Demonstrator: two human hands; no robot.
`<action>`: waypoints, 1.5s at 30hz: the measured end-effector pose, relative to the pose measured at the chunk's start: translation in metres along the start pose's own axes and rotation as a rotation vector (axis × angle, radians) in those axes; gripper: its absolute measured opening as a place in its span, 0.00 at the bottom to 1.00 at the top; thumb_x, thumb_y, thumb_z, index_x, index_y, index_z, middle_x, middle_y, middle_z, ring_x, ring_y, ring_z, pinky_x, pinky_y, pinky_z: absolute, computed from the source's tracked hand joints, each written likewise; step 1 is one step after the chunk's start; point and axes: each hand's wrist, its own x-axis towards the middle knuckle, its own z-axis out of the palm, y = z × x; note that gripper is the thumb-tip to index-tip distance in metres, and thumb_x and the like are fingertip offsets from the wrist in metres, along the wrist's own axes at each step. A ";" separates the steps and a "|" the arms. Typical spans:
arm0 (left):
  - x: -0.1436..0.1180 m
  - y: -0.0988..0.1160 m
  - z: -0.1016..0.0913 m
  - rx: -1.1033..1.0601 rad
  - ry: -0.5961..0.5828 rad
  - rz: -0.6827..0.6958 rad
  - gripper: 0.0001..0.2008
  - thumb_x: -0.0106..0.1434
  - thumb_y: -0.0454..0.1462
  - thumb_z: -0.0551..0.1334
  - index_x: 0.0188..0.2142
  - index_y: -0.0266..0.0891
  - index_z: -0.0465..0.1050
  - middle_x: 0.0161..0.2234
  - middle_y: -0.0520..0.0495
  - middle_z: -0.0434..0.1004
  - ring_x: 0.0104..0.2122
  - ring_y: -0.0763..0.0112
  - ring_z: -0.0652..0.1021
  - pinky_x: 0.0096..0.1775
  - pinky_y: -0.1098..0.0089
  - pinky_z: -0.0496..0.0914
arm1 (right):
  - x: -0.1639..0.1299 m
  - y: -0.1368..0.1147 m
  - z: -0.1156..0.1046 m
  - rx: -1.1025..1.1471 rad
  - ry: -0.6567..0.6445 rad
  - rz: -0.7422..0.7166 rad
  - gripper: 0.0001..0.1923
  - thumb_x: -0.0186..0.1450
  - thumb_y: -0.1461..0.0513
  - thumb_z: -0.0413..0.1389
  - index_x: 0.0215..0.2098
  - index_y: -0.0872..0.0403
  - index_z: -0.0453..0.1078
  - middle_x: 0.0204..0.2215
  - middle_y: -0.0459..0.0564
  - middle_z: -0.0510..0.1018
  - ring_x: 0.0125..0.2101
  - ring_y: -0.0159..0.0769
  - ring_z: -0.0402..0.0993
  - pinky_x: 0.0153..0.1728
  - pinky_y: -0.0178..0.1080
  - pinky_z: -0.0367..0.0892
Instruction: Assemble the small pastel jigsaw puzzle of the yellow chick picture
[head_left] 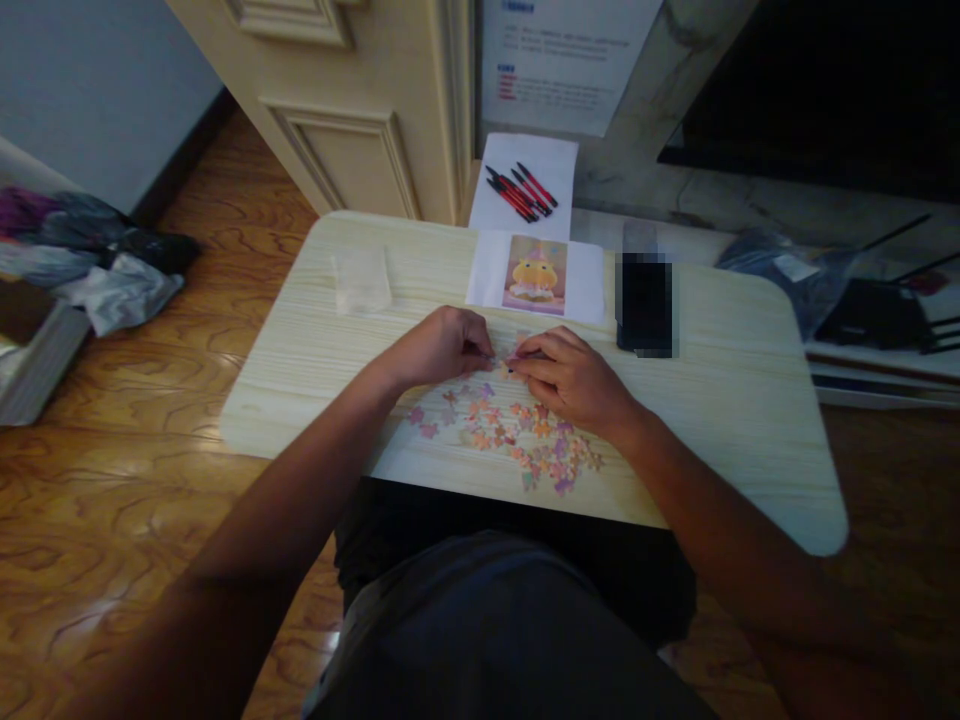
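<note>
My left hand (442, 345) and my right hand (570, 378) meet fingertip to fingertip over the middle of a small light wooden table (735, 400). Each pinches a small jigsaw piece (504, 362), and the two pieces touch between the fingers. Several loose pastel puzzle pieces (510, 435) lie scattered on the table just in front of and under my hands. Beyond my hands lies a reference picture (535, 274) of a yellow cartoon chick on a white sheet.
A dark phone (645, 305) lies right of the picture. A clear plastic bag (362, 280) rests at the table's left back. Red and black pens (521, 192) sit on paper behind. Bags and clutter (97, 260) lie on the wood floor at left, dark items (877, 310) at right.
</note>
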 end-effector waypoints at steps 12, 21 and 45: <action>0.003 -0.004 0.003 -0.018 0.012 -0.027 0.04 0.62 0.36 0.74 0.30 0.40 0.86 0.27 0.49 0.85 0.26 0.72 0.81 0.31 0.72 0.71 | -0.001 -0.002 0.002 -0.084 -0.016 -0.030 0.18 0.75 0.68 0.59 0.57 0.47 0.86 0.50 0.55 0.85 0.53 0.51 0.75 0.57 0.55 0.76; 0.003 -0.003 0.002 -0.062 0.014 -0.033 0.05 0.62 0.37 0.75 0.31 0.39 0.86 0.27 0.49 0.84 0.25 0.73 0.79 0.30 0.73 0.70 | 0.000 -0.007 0.001 -0.149 -0.039 -0.036 0.20 0.74 0.69 0.58 0.57 0.47 0.85 0.50 0.54 0.85 0.54 0.52 0.73 0.58 0.55 0.76; 0.001 0.006 0.010 -0.122 0.043 -0.108 0.06 0.60 0.31 0.70 0.27 0.37 0.82 0.27 0.51 0.82 0.26 0.76 0.77 0.32 0.74 0.69 | 0.000 -0.011 0.000 -0.249 -0.044 -0.081 0.18 0.78 0.69 0.56 0.59 0.53 0.84 0.50 0.56 0.87 0.52 0.51 0.75 0.55 0.53 0.77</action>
